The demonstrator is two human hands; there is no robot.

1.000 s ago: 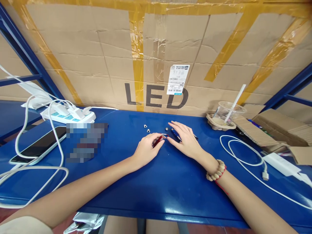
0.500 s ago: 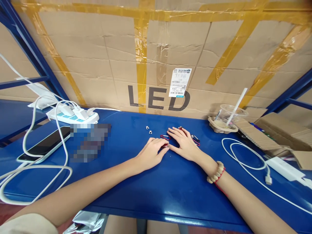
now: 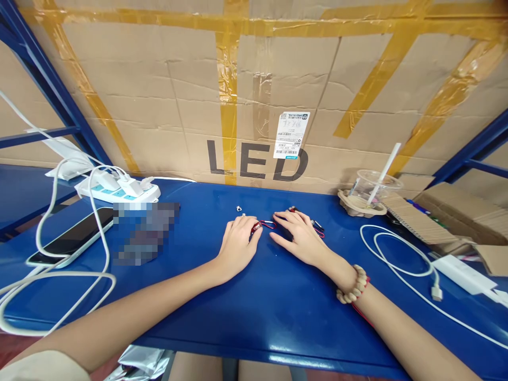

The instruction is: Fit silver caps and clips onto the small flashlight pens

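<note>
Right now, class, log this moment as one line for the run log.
left hand: on red clip | right hand: flat on blue table, over small parts | phone: far left | cup: far right

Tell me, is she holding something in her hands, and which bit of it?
The left hand pinches a small red item at its near end. The right hand lies flat on the blue table, gripping nothing.

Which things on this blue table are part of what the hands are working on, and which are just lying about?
In hand:
- left hand on a small red metal part with a wire loop
- right hand over small red and dark parts
- tiny silver metal pieces beside them

Lying about:
- black smartphone
- white power strip
- clear plastic cup with straw
- white charging cable
</note>
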